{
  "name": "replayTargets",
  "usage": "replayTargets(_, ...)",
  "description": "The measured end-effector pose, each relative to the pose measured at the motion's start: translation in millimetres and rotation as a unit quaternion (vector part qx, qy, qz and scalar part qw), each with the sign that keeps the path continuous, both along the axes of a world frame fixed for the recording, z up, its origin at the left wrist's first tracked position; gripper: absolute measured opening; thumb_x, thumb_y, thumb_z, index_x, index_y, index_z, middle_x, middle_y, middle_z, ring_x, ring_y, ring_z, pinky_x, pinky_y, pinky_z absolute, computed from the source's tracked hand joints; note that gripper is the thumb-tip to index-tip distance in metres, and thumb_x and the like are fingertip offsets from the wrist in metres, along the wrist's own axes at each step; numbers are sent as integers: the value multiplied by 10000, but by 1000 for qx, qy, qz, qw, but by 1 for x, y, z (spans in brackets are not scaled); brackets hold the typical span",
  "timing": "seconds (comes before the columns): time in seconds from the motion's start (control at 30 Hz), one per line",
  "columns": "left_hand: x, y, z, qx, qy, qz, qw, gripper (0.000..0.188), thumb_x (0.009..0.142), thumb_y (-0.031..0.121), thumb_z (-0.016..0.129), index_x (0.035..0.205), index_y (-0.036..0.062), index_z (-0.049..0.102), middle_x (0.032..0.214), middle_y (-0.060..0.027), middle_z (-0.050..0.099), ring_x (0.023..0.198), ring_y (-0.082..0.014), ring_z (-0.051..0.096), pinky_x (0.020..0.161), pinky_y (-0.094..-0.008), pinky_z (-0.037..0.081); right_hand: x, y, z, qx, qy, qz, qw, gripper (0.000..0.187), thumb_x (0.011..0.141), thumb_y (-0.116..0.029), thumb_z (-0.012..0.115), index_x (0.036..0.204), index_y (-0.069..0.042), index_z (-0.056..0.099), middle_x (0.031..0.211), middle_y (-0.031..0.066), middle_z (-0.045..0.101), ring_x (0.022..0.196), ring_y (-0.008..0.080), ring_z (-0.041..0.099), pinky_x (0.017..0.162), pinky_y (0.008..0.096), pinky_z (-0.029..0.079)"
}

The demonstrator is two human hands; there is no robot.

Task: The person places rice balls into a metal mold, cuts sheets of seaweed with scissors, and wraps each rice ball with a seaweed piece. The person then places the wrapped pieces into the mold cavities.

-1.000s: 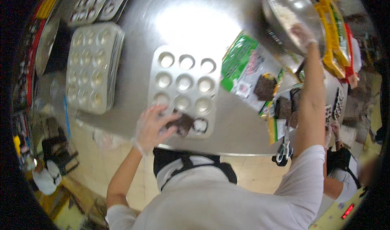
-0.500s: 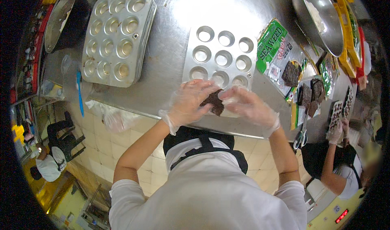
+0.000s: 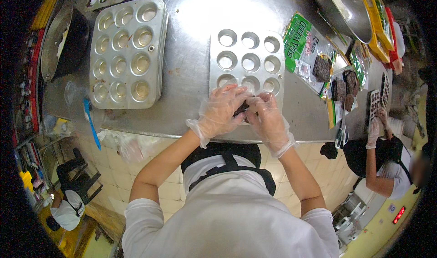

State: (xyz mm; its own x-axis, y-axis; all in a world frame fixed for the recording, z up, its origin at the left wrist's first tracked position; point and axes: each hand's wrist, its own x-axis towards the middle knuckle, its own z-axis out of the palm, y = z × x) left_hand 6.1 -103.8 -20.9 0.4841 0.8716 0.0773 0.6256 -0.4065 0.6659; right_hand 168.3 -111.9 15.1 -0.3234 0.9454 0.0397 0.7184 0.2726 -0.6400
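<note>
Both my hands wear clear plastic gloves and meet over the near end of a silver muffin tin point(image 3: 239, 49), whose visible cups have nothing in them. Between them is a small dark piece of seaweed point(image 3: 241, 108), mostly covered by fingers. My left hand point(image 3: 222, 110) closes around its left side. On its right side, my right hand point(image 3: 270, 123) pinches it with bent fingertips. The tin's nearest cups are partly hidden behind my hands.
A stack of muffin tins point(image 3: 129, 52) stands left, near a blue utensil point(image 3: 92, 126) and a dark pan point(image 3: 75, 41). Right are a green seaweed packet point(image 3: 296, 46), cut seaweed sheets point(image 3: 323, 68), scissors point(image 3: 341, 137), a steel bowl point(image 3: 359, 23) and a co-worker's gloved hands point(image 3: 373, 130).
My right hand has come in to the left and its fingers have closed on the seaweed. The piece is now gathered between both hands and shows less. The view has shifted slightly.
</note>
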Motion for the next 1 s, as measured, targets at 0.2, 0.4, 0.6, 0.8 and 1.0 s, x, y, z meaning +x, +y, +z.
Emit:
replayTargets(0.2, 1, -2, -4, 16, 0, 5, 1000, 560, 673, 225, 636, 1199, 141, 463, 1219, -59, 448, 1176, -255, 363, 942, -407, 292, 5, -7, -9, 5, -19, 49, 999, 220, 723, -69, 600, 932, -47, 537, 953, 131, 529, 868, 306, 521, 750, 373, 438)
replayTargets(0.4, 2, -1, -6, 23, 6, -1, 1000, 577, 667, 215, 646, 1209, 145, 463, 1230, -63, 452, 1176, -261, 368, 943, -413, 297, 5, -6, -13, 57, -92, 105, 989, 241, 727, -70, 590, 959, -36, 535, 981, 118, 548, 881, 295, 527, 764, 360, 444)
replayTargets(0.6, -1, -1, -6, 39, 13, -15, 999, 563, 705, 236, 613, 1234, 131, 446, 1244, -81, 432, 1190, -266, 343, 963, -409, 282, 10, -22, 14, 67, -103, 77, 989, 430, 730, -65, 565, 1147, -16, 475, 1098, 135, 516, 978, 303, 507, 845, 369, 427)
replayTargets(0.8, -5, 1, -2, 18, 21, -48, 998, 577, 731, 217, 583, 1272, 122, 407, 1259, -93, 409, 1204, -277, 325, 960, -432, 273, -2, -33, 7, 59, -135, 81, 986, 460, 723, -44, 563, 1160, 55, 459, 1207, 189, 447, 1094, 312, 463, 936, 376, 380)
replayTargets(1.0, -7, 1, -1, 12, 32, -62, 997, 638, 709, 196, 575, 1309, 128, 367, 1283, -97, 408, 1214, -279, 321, 1004, -396, 232, -3, -31, 0, 71, -120, 96, 986, 368, 790, -35, 520, 1146, 53, 487, 1216, 187, 460, 1112, 317, 463, 943, 388, 380)
